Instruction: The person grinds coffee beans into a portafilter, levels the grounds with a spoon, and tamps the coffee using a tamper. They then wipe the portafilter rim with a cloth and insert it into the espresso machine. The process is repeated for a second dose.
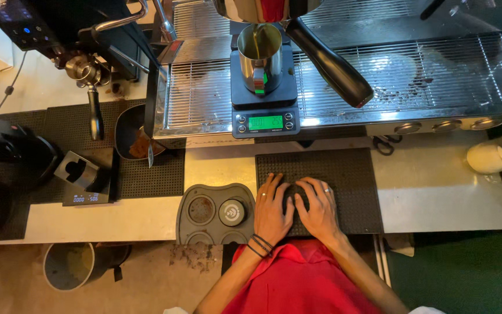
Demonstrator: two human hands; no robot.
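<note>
Both hands were lying flat, fingers loosely spread and holding nothing, side by side and touching at lower centre of the frame: left hand (272,210) with dark bands on its wrist, right hand (319,208) with a ring. They rested on a black ribbed rubber mat (350,174) on a pale metal counter (437,192).

Just left of the left hand, almost touching it, was a grey rounded tamping station with round wells (215,214), and a black round tamper (232,212) stood in it.

Above the hands, at upper centre, a shiny steel pitcher (260,55) stood on a small black scale with a green lit display (265,96), up on the wire drip tray of a steel espresso machine (413,75). A black portafilter handle (329,64) slanted down to the right of the pitcher.

Far left was another dark mat with a second small scale (85,186), and a grinder in the upper left corner. A milky glass cup (489,158) stood at the right edge. Grey bucket (68,266) on the floor, lower left.
</note>
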